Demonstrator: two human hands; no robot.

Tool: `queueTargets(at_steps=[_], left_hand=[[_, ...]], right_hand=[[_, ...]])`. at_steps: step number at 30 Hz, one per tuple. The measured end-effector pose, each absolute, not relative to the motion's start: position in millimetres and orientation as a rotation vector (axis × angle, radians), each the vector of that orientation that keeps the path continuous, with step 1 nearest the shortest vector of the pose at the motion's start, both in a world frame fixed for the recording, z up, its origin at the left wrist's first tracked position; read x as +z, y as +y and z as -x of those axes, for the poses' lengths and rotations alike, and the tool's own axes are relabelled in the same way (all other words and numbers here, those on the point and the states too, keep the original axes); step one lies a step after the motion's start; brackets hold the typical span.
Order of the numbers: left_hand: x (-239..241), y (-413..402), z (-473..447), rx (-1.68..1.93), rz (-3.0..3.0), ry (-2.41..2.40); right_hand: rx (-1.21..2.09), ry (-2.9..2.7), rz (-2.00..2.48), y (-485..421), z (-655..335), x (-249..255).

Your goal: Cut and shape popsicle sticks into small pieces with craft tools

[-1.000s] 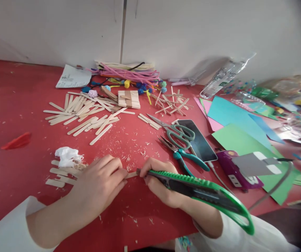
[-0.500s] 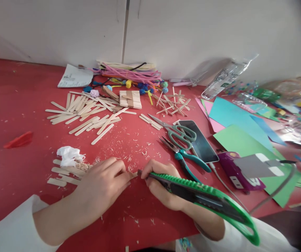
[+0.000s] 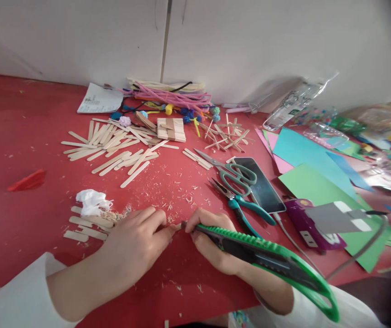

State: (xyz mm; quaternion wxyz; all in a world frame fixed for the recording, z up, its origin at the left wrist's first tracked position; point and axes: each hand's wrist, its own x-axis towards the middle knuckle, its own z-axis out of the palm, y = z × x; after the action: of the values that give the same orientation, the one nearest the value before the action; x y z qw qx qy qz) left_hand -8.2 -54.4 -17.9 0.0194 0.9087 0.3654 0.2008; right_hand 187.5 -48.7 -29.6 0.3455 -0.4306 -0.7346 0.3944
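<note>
At the left of the red table [image 3: 38, 223], white crumpled material [image 3: 92, 202] was seen beside cut stick pieces [image 3: 75, 235], and pale wood shavings [image 3: 171, 196] were scattered toward the middle. From these signs, the trimming or shaping of one stick end was judged to be the step in hand; for any further stroke, a firm hold and a carefully guided edge seemed to be called for. By the left hand [image 3: 137, 237], the wooden stick [image 3: 178, 226] was pinched between closed thumb and forefinger, only a short end being left exposed between the two hands; the remaining fingers were curled, their undersides hidden. By the right hand [image 3: 212, 241], the front of a green-and-black cutter [image 3: 273, 250] was clasped, the fingers being wrapped closed just behind its dark tip [image 3: 183, 224], and its handle was slanted toward the lower right. Whether the stick was touched by the right fingertips could not be told. Farther right, scissors [image 3: 238, 179] and pliers [image 3: 254, 208] were laid near a phone [image 3: 266, 191].
</note>
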Motion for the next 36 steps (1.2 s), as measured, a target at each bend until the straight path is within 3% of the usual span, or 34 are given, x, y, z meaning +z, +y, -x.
queueTargets(at_steps=[22, 36], left_hand=[[-18, -55, 8, 0.544, -2.852, 1.104], [-14, -58, 8, 0.47, -2.863, 1.113]], right_hand=[[0.906, -2.119, 1.191, -57, -186, -2], [0.988, -1.848, 1.12, -54, -185, -32]])
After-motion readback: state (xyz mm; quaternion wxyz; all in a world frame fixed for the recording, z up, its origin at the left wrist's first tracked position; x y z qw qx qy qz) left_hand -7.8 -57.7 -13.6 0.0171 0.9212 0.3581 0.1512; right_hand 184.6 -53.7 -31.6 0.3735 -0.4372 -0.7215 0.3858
